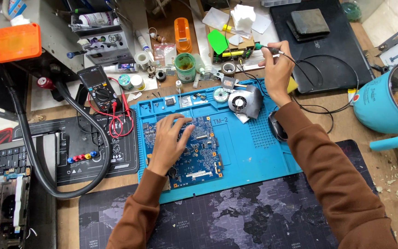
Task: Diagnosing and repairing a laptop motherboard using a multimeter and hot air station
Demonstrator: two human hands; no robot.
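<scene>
A blue laptop circuit board (pixel 199 154) lies on a blue silicone work mat (pixel 249 147). My left hand (pixel 169 140) rests flat on the board's upper left part, fingers spread. My right hand (pixel 276 64) is raised at the far side of the mat, closed on a soldering iron (pixel 267 47) with a green and black handle, its cable looping to the right. A small cooling fan (pixel 240 100) sits on the mat just left of my right wrist.
A multimeter (pixel 100 88) with red leads lies left of the mat, beside a black hose (pixel 33 152). A closed black laptop (pixel 328 41) is at the back right, a light blue kettle (pixel 388 103) at the right edge. Small pots and tubes crowd the back.
</scene>
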